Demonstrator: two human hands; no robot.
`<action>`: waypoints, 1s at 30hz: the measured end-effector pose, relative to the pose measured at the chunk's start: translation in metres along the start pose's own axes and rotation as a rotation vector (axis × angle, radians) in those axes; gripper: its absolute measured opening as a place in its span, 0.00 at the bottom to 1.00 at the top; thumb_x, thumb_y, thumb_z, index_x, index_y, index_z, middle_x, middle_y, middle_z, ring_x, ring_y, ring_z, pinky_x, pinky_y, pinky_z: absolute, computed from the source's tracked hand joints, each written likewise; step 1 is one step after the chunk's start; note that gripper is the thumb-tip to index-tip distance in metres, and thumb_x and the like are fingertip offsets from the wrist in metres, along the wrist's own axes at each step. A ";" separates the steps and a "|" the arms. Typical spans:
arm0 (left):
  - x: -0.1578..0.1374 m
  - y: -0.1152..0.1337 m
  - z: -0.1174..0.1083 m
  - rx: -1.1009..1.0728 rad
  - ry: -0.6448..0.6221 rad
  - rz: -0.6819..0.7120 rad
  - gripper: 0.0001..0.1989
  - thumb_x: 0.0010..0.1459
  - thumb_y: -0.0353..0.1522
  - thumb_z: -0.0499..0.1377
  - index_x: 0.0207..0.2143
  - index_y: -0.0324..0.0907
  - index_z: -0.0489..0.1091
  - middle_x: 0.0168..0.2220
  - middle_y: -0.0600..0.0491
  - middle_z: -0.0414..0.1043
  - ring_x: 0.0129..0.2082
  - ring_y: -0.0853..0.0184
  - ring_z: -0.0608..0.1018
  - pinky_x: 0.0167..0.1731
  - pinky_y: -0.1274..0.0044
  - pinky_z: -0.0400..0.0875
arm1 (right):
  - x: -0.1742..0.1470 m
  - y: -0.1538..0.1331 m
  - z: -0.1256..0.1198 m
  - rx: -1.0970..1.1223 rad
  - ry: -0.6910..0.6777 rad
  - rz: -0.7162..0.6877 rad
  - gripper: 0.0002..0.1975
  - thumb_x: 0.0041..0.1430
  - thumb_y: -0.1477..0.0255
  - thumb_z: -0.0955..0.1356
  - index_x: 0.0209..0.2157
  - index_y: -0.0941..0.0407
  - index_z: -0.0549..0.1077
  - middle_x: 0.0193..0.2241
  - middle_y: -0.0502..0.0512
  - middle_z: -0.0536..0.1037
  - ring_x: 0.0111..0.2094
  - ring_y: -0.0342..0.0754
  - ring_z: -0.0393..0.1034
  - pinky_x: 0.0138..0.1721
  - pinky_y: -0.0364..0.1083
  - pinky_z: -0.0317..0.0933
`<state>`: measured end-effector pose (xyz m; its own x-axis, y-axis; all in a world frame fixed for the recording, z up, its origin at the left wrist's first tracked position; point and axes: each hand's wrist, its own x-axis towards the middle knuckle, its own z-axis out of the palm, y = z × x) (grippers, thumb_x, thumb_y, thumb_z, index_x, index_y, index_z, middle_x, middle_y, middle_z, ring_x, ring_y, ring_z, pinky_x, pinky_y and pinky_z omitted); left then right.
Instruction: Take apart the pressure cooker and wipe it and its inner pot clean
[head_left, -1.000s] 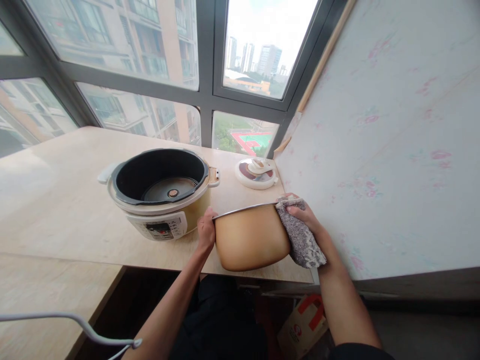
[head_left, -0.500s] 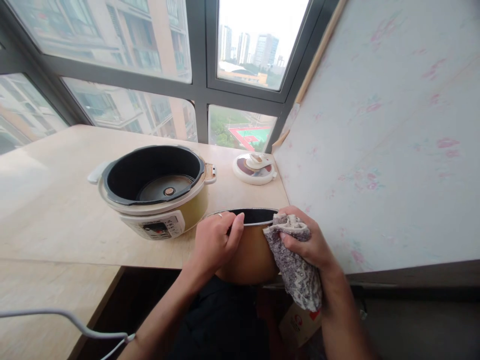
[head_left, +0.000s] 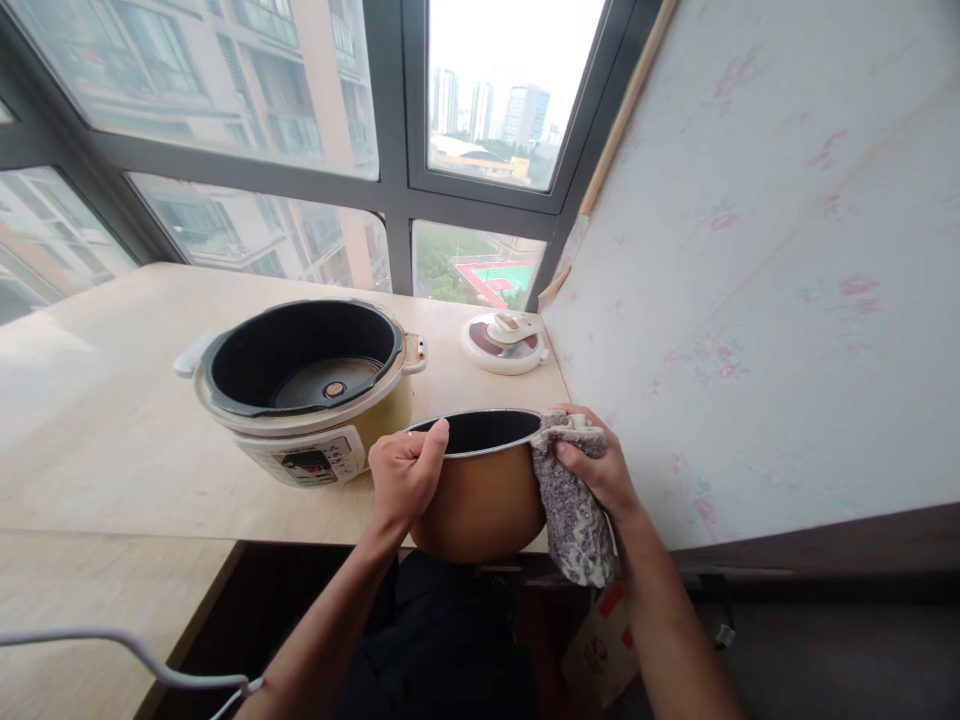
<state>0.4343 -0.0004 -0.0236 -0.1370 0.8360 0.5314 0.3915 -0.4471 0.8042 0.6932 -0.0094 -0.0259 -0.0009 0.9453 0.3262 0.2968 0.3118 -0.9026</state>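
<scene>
A golden inner pot (head_left: 480, 505) with a dark inside is at the table's front edge. My left hand (head_left: 409, 470) grips its left side, thumb over the rim. On the right side, my right hand (head_left: 600, 465) is closed around a grey-and-white cloth (head_left: 574, 520) that hangs down against the pot's wall and is pinched at the rim. Behind and left stands an electric pressure cooker (head_left: 307, 400), its lid off and its dark well open. Its lid (head_left: 504, 342), white and brown with a handle, lies by the window.
The pale wooden table (head_left: 112, 400) runs along the window (head_left: 397, 150). A flowered wall (head_left: 787, 300) closes off the right. A white cable (head_left: 127, 645) crosses the lower left, and a cardboard box (head_left: 600, 650) stands below the table edge.
My left hand has shifted left along the rim, and the pot's opening and front wall show more. The cloth has moved slightly left and up with my right hand.
</scene>
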 end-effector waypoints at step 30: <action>-0.032 -0.046 0.015 -0.097 0.090 0.497 0.23 0.62 0.23 0.52 0.15 0.39 0.47 0.15 0.58 0.46 0.17 0.74 0.51 0.24 0.72 0.47 | 0.020 0.091 -0.017 -1.048 0.039 0.248 0.26 0.64 0.64 0.66 0.60 0.59 0.69 0.57 0.66 0.71 0.54 0.60 0.67 0.52 0.53 0.62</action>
<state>0.4346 -0.0014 -0.0818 -0.0357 0.4864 0.8730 0.3436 -0.8143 0.4678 0.7361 0.0364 -0.0968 0.1968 0.9613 0.1928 0.9546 -0.1430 -0.2612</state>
